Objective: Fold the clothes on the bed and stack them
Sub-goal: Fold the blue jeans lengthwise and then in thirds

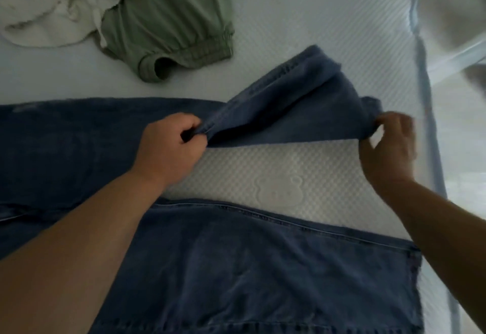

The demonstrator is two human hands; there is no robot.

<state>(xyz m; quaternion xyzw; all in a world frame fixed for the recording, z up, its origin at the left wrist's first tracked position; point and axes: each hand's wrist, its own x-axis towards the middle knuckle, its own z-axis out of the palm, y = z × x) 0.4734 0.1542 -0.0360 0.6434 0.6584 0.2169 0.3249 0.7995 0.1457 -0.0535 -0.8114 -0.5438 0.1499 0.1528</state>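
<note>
Three garments, one mattress, two hands

One white quilted mattress (302,186), pale blue piping along its right edge, carries everything listed. One pair of blue jeans (236,268), the largest item, is spread sideways across the near half: the near leg lies flat, the far leg is raised at its hem end with bare mattress showing between the two legs. One green garment (168,26) with an elasticated band lies crumpled at the far left, well apart from the jeans. One white garment (44,7) is bunched against the green one at the top left corner. One left hand (171,147), fingers curled, grips the lifted leg's inner edge. One right hand (389,147), motion-blurred, pinches the hem corner between thumb and fingertips, held above the mattress
</note>
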